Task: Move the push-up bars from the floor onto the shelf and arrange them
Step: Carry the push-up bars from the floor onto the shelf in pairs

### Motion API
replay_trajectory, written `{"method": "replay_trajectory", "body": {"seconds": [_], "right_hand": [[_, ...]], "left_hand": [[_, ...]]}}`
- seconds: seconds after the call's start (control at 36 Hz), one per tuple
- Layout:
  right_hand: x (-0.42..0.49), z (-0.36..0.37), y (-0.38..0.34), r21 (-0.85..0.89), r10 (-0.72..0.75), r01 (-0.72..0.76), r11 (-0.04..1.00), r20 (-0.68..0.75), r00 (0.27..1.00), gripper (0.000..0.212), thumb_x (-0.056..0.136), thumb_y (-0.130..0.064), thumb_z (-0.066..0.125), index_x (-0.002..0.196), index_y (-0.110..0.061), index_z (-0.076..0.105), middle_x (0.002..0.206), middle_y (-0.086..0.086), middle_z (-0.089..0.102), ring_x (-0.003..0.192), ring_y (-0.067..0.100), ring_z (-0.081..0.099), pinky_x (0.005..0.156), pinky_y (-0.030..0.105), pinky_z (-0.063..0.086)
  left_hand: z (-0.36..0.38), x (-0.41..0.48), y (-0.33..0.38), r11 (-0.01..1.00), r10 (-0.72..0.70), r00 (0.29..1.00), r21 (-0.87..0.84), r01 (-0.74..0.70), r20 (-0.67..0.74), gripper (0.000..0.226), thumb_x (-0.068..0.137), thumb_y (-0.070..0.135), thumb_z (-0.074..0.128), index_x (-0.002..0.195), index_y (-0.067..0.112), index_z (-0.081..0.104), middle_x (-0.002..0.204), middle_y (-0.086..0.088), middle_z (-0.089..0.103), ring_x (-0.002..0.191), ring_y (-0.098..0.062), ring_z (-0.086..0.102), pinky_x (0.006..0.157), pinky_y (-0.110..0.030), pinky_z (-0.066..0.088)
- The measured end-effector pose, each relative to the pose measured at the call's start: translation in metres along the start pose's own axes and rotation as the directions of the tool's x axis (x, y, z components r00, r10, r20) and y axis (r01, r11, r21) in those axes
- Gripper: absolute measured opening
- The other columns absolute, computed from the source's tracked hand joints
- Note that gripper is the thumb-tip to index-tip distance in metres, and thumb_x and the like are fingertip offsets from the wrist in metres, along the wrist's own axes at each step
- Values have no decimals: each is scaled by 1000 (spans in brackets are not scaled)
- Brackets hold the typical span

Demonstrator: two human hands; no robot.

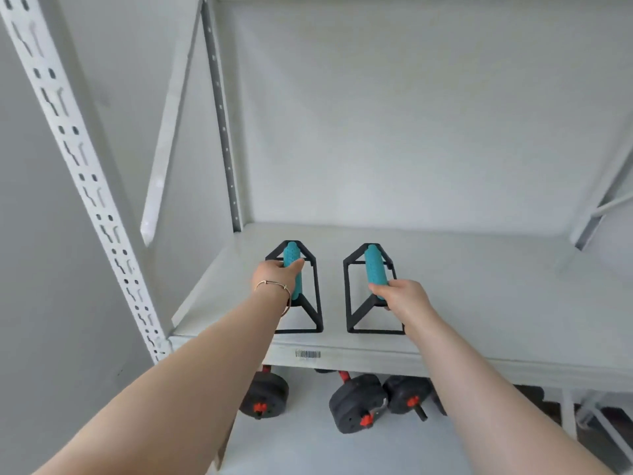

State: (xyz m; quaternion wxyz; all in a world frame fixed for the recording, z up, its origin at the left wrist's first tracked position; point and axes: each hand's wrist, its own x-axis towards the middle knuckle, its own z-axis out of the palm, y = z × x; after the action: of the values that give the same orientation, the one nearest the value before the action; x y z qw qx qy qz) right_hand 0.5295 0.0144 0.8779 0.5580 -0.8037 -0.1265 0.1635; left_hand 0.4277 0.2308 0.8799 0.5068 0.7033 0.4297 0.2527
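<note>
Two push-up bars with black frames and teal foam grips stand side by side on the white shelf board (479,286), near its front left. My left hand (275,274) is wrapped around the teal grip of the left push-up bar (301,303). My right hand (399,294) grips the near end of the teal handle of the right push-up bar (375,269). Both frames rest flat on the shelf, roughly parallel, with a narrow gap between them.
White slotted uprights (68,132) frame the shelf on the left, with a diagonal brace (171,132) behind. Black dumbbells with red collars (356,404) lie on the floor under the shelf. A barcode sticker (308,354) marks the shelf's front edge. The shelf extends bare to the right.
</note>
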Motion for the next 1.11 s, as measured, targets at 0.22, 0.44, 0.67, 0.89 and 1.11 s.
{"method": "replay_trajectory", "body": {"seconds": [0.22, 0.44, 0.67, 0.89, 1.11], "right_hand": [[60, 45, -11, 5, 82, -82, 997, -63, 995, 21, 76, -25, 71, 81, -5, 71, 64, -2, 64, 59, 7, 63, 70, 31, 43], [95, 69, -11, 2, 123, -124, 992, -102, 987, 11, 74, -22, 71, 68, -14, 67, 45, -15, 61, 43, -6, 60, 68, 29, 44], [110, 76, -8, -5, 124, -125, 992, -128, 984, 9, 74, -21, 70, 69, -15, 67, 58, -9, 63, 42, -6, 59, 66, 26, 47], [109, 73, -5, -101, 49, -60, 993, -106, 993, 24, 78, -34, 67, 88, -13, 71, 82, 0, 73, 90, 22, 70, 77, 33, 52], [79, 61, 9, -404, -264, 174, 898, -179, 948, 52, 89, -39, 62, 134, -16, 51, 129, 7, 57, 119, 25, 54, 95, 35, 45]], "left_hand": [[19, 80, 0, 998, -36, 996, 62, 31, 76, 36, 77, 51, 69, 69, 15, 66, 61, 0, 58, 50, -17, 52, 42, -22, 35], [38, 124, -5, 992, -84, 989, 108, 71, 124, 41, 75, 52, 69, 77, 11, 64, 63, -2, 58, 53, -17, 52, 46, -26, 37], [48, 142, -5, 987, -88, 986, 143, 68, 141, 46, 75, 53, 69, 88, 9, 63, 65, -3, 56, 57, -20, 53, 50, -28, 39], [46, 136, 2, 950, -21, 989, 311, -26, 148, 44, 85, 46, 59, 97, 4, 63, 88, -11, 65, 68, -26, 53, 59, -29, 38], [51, 80, 2, 732, 372, 923, 581, -357, 98, 48, 93, 31, 45, 135, 9, 39, 133, -12, 45, 119, -33, 41, 90, -41, 40]]}}
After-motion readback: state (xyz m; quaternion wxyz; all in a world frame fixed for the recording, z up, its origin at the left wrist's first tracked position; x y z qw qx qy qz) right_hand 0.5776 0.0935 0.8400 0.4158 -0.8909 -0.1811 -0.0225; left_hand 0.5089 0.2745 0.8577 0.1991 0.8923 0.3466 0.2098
